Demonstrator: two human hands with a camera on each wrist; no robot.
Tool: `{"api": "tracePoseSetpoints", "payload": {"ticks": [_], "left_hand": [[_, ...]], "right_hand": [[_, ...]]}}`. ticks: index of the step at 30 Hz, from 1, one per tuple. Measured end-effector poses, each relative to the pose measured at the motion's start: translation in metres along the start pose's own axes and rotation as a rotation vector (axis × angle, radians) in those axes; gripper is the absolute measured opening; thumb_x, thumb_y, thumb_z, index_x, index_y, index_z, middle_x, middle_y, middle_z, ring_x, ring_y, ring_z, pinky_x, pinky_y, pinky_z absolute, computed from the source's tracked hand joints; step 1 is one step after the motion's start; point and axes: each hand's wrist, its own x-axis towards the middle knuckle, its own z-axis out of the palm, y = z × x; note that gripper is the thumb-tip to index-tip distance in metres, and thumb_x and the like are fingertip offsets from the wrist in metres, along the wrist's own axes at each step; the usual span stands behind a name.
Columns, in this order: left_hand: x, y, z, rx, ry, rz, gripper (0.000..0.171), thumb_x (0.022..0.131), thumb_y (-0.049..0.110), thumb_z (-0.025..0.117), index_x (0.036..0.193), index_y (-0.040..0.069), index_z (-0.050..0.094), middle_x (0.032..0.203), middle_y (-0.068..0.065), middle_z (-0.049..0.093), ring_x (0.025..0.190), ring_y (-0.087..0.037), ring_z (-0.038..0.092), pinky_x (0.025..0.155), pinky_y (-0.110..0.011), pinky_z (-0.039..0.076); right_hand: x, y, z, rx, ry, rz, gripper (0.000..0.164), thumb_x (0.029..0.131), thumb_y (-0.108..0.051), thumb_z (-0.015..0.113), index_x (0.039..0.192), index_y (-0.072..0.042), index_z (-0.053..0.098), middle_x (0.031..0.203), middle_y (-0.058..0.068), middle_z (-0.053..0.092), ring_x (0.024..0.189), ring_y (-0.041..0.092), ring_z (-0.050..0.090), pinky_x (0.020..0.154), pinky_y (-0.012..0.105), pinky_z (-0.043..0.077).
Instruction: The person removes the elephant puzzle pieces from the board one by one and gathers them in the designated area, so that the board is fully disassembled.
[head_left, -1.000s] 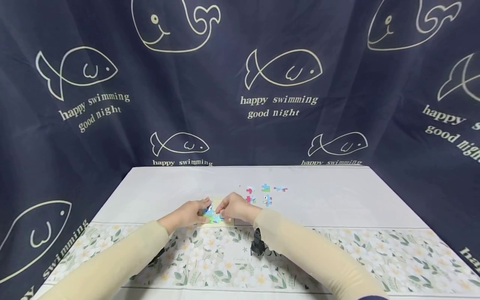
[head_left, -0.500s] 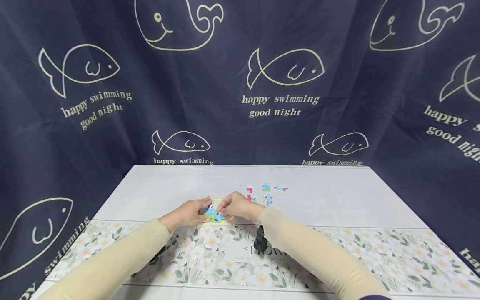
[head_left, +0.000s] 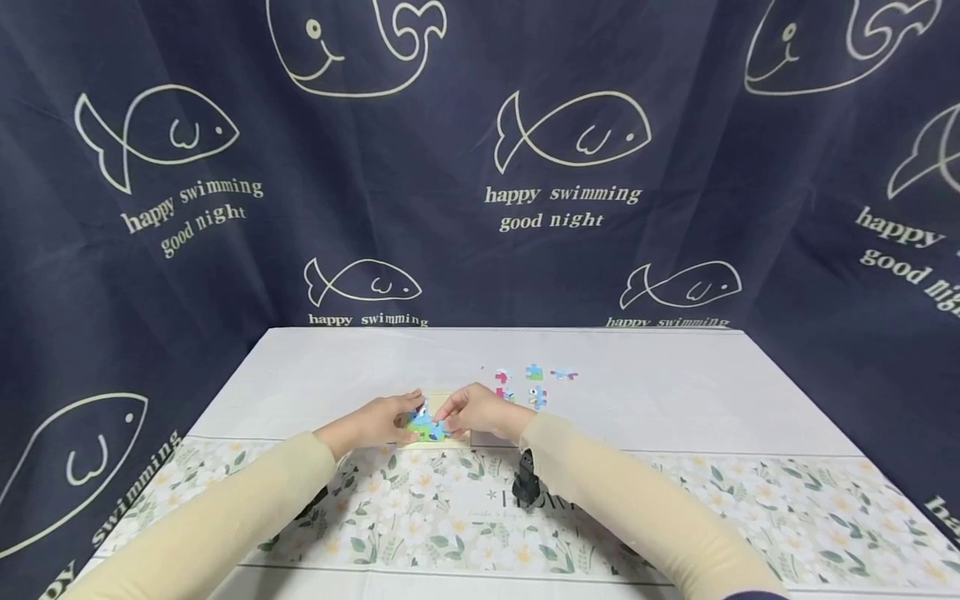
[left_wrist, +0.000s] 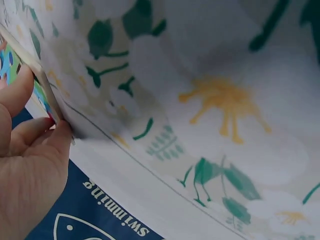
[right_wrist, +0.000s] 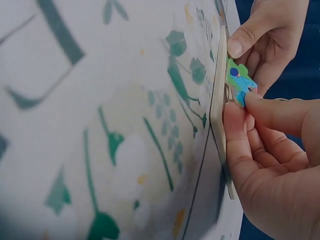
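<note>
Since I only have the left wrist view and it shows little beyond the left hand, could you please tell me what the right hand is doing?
Observer: In the right wrist view, the right hand has its fingertips at a blue-and-green part of the puzzle.
Operator: Thank you; is anything lying loose elsewhere?
Observer: Yes, the head view shows at least five loose pieces on the white part of the table, beyond the right hand and toward the right.
Operator: And does the puzzle look complete?
Observer: No, a bare stretch of the pale board shows at its far side.
</note>
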Motion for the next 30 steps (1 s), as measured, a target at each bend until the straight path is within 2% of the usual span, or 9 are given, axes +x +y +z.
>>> {"api": "tracePoseSetpoints", "payload": {"ticks": [10,12,14,15,17,21,23,26,30], "left_hand": [[-0.002,0.011,0.005,0.081,0.172,-0.022,0.061,0.082,0.018,0.076,0.134,-0.004,0.053,0.145,-0.018,0.048,0.127,-0.034,0.053,0.108,-0.046,0.043],[-0.003,0.013,0.006,0.080,0.189,-0.037,0.060,0.082,0.017,0.077,0.133,-0.004,0.054,0.137,-0.021,0.055,0.105,-0.031,0.065,0.094,-0.042,0.054],[-0.004,0.016,0.008,0.089,0.207,-0.047,0.058,0.081,0.016,0.077,0.132,-0.005,0.055,0.134,-0.021,0.057,0.080,-0.023,0.064,0.079,-0.035,0.056],[-0.005,0.017,0.009,0.090,0.215,-0.048,0.057,0.081,0.015,0.077,0.131,-0.006,0.056,0.133,-0.022,0.058,0.075,-0.020,0.061,0.077,-0.035,0.056],[-0.007,0.019,0.011,0.098,0.227,-0.046,0.056,0.082,0.014,0.076,0.130,-0.007,0.056,0.133,-0.023,0.058,0.075,-0.022,0.062,0.077,-0.035,0.055],[-0.009,0.019,0.014,0.096,0.247,-0.046,0.054,0.083,0.012,0.075,0.130,-0.007,0.056,0.140,-0.023,0.051,0.089,-0.023,0.066,0.088,-0.038,0.055],[-0.008,0.017,0.016,0.084,0.248,-0.052,0.054,0.084,0.012,0.075,0.131,-0.007,0.055,0.141,-0.022,0.050,0.075,-0.017,0.061,0.077,-0.033,0.055],[-0.008,0.015,0.018,0.068,0.245,-0.059,0.054,0.085,0.012,0.074,0.132,-0.006,0.054,0.143,-0.021,0.049,0.068,-0.015,0.056,0.070,-0.030,0.053],[-0.010,0.015,0.019,0.062,0.248,-0.068,0.053,0.085,0.012,0.074,0.131,-0.006,0.055,0.144,-0.020,0.048,0.099,-0.029,0.066,0.089,-0.040,0.056]], "right_hand": [[-0.002,-0.001,-0.002,0.055,0.028,0.012,0.014,0.088,0.004,0.064,0.101,0.004,0.070,0.090,0.010,0.072,0.068,0.012,0.065,0.073,0.028,0.059],[-0.002,0.000,-0.002,0.055,0.028,0.012,0.014,0.088,0.003,0.064,0.101,0.003,0.070,0.090,0.009,0.071,0.069,0.013,0.065,0.074,0.028,0.059],[-0.003,0.002,-0.002,0.051,0.024,0.004,0.014,0.088,0.003,0.064,0.100,0.002,0.071,0.089,0.008,0.071,0.070,0.013,0.065,0.075,0.029,0.059],[-0.003,0.002,-0.001,0.053,0.024,0.000,0.013,0.088,0.003,0.064,0.100,0.002,0.071,0.088,0.008,0.071,0.070,0.013,0.065,0.075,0.029,0.059],[-0.003,0.004,-0.001,0.052,0.026,-0.005,0.013,0.088,0.003,0.064,0.100,0.001,0.071,0.087,0.008,0.070,0.070,0.013,0.065,0.075,0.029,0.059],[-0.005,0.004,-0.001,0.072,0.031,-0.002,0.014,0.089,0.003,0.063,0.101,0.001,0.071,0.087,0.007,0.069,0.071,0.013,0.065,0.075,0.029,0.059],[-0.006,0.004,-0.002,0.094,0.027,0.005,0.015,0.090,0.003,0.062,0.102,0.001,0.070,0.088,0.006,0.068,0.072,0.013,0.064,0.075,0.028,0.058],[-0.009,0.003,-0.003,0.133,0.015,0.010,0.017,0.090,0.005,0.060,0.104,0.003,0.070,0.089,0.005,0.068,0.072,0.013,0.063,0.074,0.027,0.058],[-0.013,0.001,-0.007,0.151,0.013,0.012,0.020,0.089,0.006,0.059,0.106,0.004,0.069,0.093,0.007,0.069,0.071,0.012,0.063,0.073,0.027,0.059]]}}
